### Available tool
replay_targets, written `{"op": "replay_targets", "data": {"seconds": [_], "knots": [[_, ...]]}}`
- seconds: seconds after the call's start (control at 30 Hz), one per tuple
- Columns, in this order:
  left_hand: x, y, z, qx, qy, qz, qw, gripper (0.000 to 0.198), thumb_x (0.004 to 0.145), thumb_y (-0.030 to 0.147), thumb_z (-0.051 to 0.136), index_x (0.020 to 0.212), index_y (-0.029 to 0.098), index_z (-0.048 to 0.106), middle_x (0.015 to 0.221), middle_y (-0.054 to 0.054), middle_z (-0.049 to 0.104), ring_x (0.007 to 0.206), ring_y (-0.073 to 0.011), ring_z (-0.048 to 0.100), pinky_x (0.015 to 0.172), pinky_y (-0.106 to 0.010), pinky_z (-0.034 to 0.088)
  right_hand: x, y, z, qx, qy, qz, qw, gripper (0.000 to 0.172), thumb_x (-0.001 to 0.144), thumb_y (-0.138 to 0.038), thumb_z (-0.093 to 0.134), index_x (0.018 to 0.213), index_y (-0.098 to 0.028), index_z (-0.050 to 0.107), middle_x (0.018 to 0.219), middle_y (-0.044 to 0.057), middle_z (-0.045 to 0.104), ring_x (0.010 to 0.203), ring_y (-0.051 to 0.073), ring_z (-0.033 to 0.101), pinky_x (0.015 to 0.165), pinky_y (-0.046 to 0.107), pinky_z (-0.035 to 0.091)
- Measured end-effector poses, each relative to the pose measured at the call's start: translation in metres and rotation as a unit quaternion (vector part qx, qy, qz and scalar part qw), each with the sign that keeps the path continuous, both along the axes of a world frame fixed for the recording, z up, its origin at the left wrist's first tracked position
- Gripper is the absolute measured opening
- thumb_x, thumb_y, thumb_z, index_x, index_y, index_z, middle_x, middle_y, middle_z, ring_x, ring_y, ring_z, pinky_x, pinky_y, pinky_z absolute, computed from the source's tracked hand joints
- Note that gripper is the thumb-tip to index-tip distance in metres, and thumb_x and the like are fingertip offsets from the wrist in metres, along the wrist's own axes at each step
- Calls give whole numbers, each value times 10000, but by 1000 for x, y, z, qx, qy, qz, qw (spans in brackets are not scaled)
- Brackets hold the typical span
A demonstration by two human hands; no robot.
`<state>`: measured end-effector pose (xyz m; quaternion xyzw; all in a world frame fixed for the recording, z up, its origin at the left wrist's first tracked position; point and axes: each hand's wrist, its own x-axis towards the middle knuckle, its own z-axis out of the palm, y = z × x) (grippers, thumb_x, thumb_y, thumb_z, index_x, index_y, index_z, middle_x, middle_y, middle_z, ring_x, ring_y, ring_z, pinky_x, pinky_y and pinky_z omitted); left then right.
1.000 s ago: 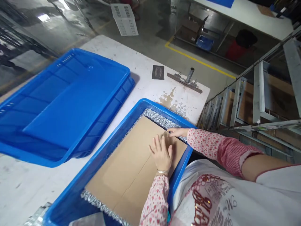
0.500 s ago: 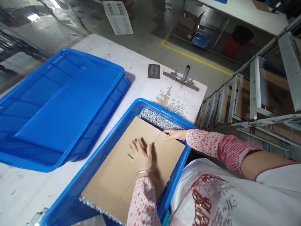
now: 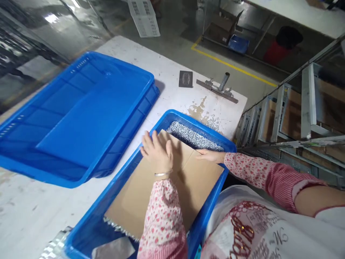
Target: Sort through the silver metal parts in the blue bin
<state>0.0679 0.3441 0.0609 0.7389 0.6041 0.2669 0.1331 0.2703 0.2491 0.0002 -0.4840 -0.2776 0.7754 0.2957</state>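
Observation:
A flat sheet of brown cardboard (image 3: 199,183) lies inside a blue plastic bin (image 3: 172,113), tilted with the bin's length. Many small silvery metal pieces (image 3: 188,135) show beyond its far edge, and more line its near edge. My left hand (image 3: 157,153) rests near the sheet's upper left corner, fingers spread, fingertips reaching the bin's rim. At the sheet's far edge, my right hand (image 3: 211,156) grips the cardboard, thumb on top; its other fingers are partly hidden.
A larger blue tray (image 3: 81,118) stands on the worn white table (image 3: 129,54) at left. Behind the bin lie a dark square plate (image 3: 185,79), a metal bar with a tube (image 3: 217,91) and scattered metal pieces. Metal racks (image 3: 309,100) stand at right.
My left hand has moved from the middle of the cardboard up and left towards its corner. My right hand stays at the edge. The view has shifted slightly.

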Motion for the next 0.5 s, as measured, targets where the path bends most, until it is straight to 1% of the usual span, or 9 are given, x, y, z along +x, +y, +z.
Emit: {"op": "replay_targets", "data": {"seconds": [0.07,0.13,0.17,0.23,0.27,0.33,0.4,0.43,0.5], "knots": [[-10,-14,10,99,-23,27,994,666,910,452,411,1470,105,320,1574,-193,219,1466,-312,152,1167,-536,141,0,2,1,-47,40,-4,998,391,778,-314,720,1147,-215,636,1030,38,726,889,190,705,860,360,546],[-12,-41,6,147,-33,55,987,683,909,419,423,1490,97,267,1589,-198,160,1477,-321,89,1168,-549,127,0,4,1,-80,71,-13,994,377,785,-274,707,1150,-214,633,1039,41,728,865,186,712,833,353,557],[-10,-57,-2,141,-25,44,989,695,907,418,424,1496,90,252,1591,-204,142,1480,-329,60,1166,-563,120,1,4,1,-88,78,-18,993,362,793,-262,697,1146,-210,634,1047,43,727,868,185,713,834,351,557],[-4,-89,-22,49,27,-103,993,680,909,460,410,1489,123,295,1555,-199,268,1473,-324,125,1159,-566,159,1,4,0,-99,80,-26,991,326,810,-247,678,1130,-200,638,1051,45,727,894,183,710,848,346,555],[-1,-103,-31,1,47,-148,988,673,913,464,406,1488,129,302,1532,-200,320,1462,-321,176,1154,-570,175,1,4,-1,-101,82,-29,991,312,816,-241,670,1123,-196,639,1049,44,727,908,180,708,853,340,554],[1,-126,-44,-40,50,-114,991,701,909,466,427,1499,120,275,1539,-214,297,1461,-340,170,1146,-601,158,2,3,-2,-104,96,-21,990,305,823,-236,660,1123,-192,636,1049,45,727,914,174,708,858,335,554],[-1,-143,-49,-20,29,-45,998,712,905,457,438,1505,116,261,1550,-223,265,1465,-358,140,1140,-624,138,3,3,-3,-105,109,-12,988,320,829,-234,654,1145,-187,623,1062,54,724,904,170,710,867,339,551],[-2,-149,-50,-6,20,-42,999,695,908,449,430,1503,126,272,1541,-219,289,1462,-355,157,1141,-623,144,3,3,-3,-111,111,-7,988,326,832,-232,651,1152,-181,617,1061,62,725,892,173,714,866,346,552],[-2,-158,-52,-28,22,-117,993,658,916,441,422,1497,157,298,1501,-198,379,1437,-332,252,1145,-599,177,3,2,-3,-123,110,-13,986,336,836,-228,643,1166,-178,603,1051,67,729,876,176,718,858,355,556]]}}
